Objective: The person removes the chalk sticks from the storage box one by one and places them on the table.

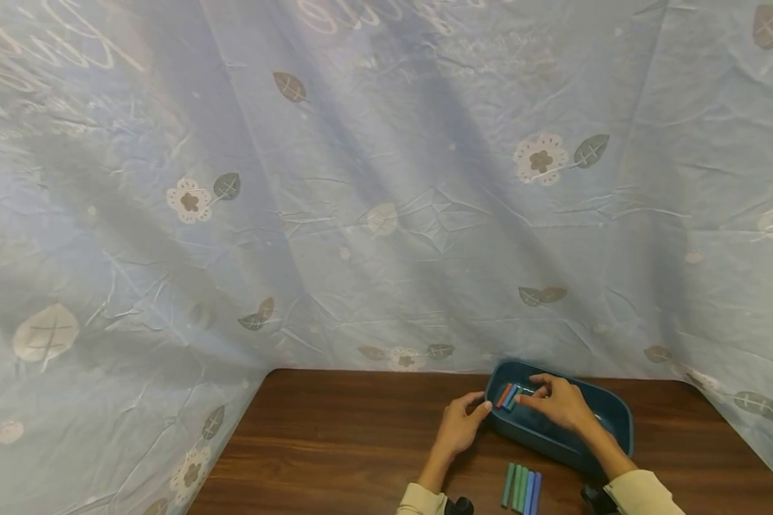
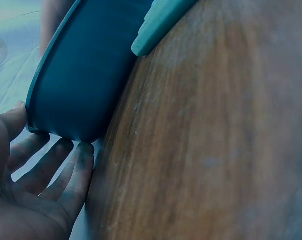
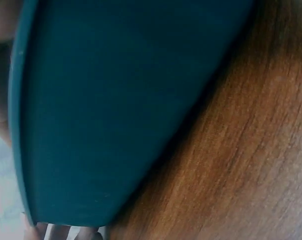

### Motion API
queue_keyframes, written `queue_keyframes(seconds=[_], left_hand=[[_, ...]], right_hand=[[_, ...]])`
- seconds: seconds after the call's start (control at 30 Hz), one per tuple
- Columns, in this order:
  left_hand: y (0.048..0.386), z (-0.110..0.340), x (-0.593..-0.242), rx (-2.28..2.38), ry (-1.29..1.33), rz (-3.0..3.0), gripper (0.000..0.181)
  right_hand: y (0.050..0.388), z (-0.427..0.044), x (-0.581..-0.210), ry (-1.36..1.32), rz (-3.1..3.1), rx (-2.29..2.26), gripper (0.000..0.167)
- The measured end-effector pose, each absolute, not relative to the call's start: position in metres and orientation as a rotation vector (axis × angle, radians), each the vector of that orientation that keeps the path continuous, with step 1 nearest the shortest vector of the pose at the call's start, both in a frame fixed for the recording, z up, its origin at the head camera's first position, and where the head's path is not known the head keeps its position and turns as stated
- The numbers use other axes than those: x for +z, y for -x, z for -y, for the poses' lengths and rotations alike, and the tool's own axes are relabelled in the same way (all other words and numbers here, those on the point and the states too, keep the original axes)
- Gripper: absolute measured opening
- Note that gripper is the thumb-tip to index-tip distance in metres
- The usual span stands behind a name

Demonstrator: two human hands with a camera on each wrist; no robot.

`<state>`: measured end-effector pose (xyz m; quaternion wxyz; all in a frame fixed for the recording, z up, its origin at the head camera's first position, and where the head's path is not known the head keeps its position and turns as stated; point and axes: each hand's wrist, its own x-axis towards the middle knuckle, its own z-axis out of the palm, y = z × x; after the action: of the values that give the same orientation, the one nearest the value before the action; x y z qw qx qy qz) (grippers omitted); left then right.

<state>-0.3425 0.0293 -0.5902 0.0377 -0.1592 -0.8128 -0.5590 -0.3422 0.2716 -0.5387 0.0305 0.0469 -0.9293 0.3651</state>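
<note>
Three sticks [image 1: 509, 396] lie aslant in the tub [image 1: 536, 436], just left of the nearer, right hand [image 1: 559, 405]; whether its grip pinches one, I can't tell. The left hand [image 1: 459, 425], spread, touches the tub's end.

Head camera: high, well back, facing forward and down; takes in left hand [image 1: 459, 425], right hand [image 1: 562, 404], worktop [image 1: 335, 436] and printed sheet [image 1: 373, 257]. Left wrist camera: low, close, turned sideways, looking along the worktop at the blue tub [image 2: 86, 75]. Right wrist camera: also sideways, nearer still, tub wall filling much of its view. Both wrist views share tub and left-hand fingertips [image 2: 82, 160].
</note>
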Motion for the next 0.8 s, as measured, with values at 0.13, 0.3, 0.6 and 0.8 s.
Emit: queue_keyframes(seconds=[0.13,0.3,0.6,0.8], left_hand=[[0.343,-0.029,-0.590,-1.720,0.501,2.490,0.038],[0.343,-0.030,-0.591,-1.728,0.495,2.488,0.038],[0.340,-0.031,-0.592,-1.724,0.500,2.487,0.037],[0.340,-0.030,-0.588,-1.700,0.529,2.470,0.037]], right_hand=[[0.348,-0.273,-0.545,-0.140,2.859,1.127,0.079],[0.353,-0.275,-0.553,-0.112,2.865,1.138,0.081],[0.355,-0.272,-0.564,-0.111,2.887,1.139,0.086],[0.360,-0.269,-0.570,-0.135,2.897,1.092,0.089]])
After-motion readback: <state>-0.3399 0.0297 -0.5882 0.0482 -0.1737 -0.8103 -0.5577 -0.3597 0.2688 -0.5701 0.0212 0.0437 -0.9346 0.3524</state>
